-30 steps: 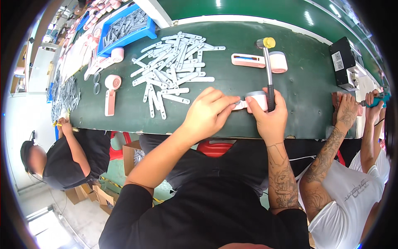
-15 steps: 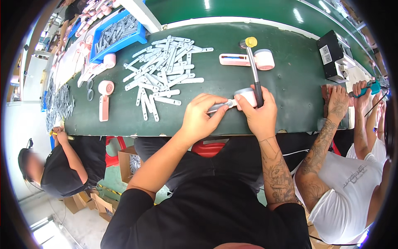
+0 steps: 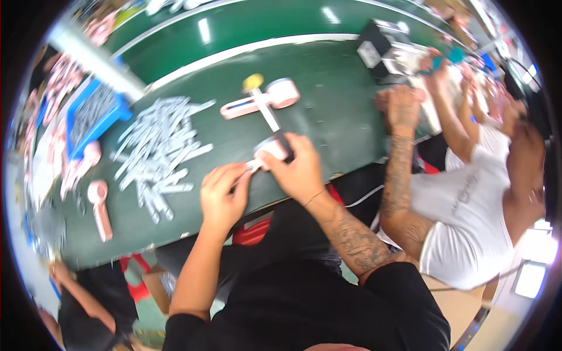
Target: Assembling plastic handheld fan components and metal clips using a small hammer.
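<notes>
Near the table's front edge, both my hands hold a pink handheld device with a round, grey-rimmed head. My left hand is closed at its narrow handle end, with a pale strip end showing at the fingertips; blur hides its details. My right hand is closed around the round head. A hammer with a yellow head and black grip points away from me, its grip against my right hand; whether the fingers grip it too, I cannot tell. Beneath the hammer's shaft lies another pink device with a slotted handle.
Left of my hands spreads a pile of grey strips. A third pink device lies beyond it, near a blue bin of grey parts. A black box stands at the far right, near a co-worker's tattooed arm.
The whole view has turned, so the table tilts and things sit farther left. Motion blur has grown. My hands stay closed on the same pink device.
</notes>
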Motion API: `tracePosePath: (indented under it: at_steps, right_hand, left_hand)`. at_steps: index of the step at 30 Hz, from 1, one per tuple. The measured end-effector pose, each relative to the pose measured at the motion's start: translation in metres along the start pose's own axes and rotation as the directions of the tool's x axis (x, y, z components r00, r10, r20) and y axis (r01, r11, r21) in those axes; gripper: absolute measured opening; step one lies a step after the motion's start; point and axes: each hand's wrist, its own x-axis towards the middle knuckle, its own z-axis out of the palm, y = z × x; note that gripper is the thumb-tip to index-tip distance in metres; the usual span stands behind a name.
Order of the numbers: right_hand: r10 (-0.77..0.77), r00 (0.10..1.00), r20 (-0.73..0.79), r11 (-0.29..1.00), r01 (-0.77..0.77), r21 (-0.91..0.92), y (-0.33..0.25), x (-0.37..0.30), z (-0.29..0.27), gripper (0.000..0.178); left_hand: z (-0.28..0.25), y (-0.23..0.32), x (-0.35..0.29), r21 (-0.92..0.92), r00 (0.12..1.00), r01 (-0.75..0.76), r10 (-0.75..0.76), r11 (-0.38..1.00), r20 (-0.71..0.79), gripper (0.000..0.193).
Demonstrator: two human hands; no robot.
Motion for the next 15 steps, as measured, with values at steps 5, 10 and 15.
tracePosePath:
  at_steps: [5, 10, 15]
  right_hand:
    - [-0.017, 0.983, 0.181, 0.996, 0.000, 0.093, -0.009, -0.047, -0.041, 0.045]
    - [-0.170, 0.965, 0.200, 0.977, 0.192, -0.094, -0.003, -0.081, -0.084, 0.052]
    - [0.030, 0.958, 0.284, 0.987, 0.017, -0.160, -0.021, -0.082, -0.100, 0.051]
  left_hand:
    - [-0.008, -0.004, -0.007, 0.020, 1.000, 0.023, -0.023, 1.000, -0.021, 0.010]
    - [0.002, -0.012, 0.013, -0.080, 0.999, 0.001, 0.002, 0.997, 0.037, 0.012]
    - [0.003, -0.015, 0.015, -0.054, 0.998, 0.048, -0.045, 0.997, 0.054, 0.013]
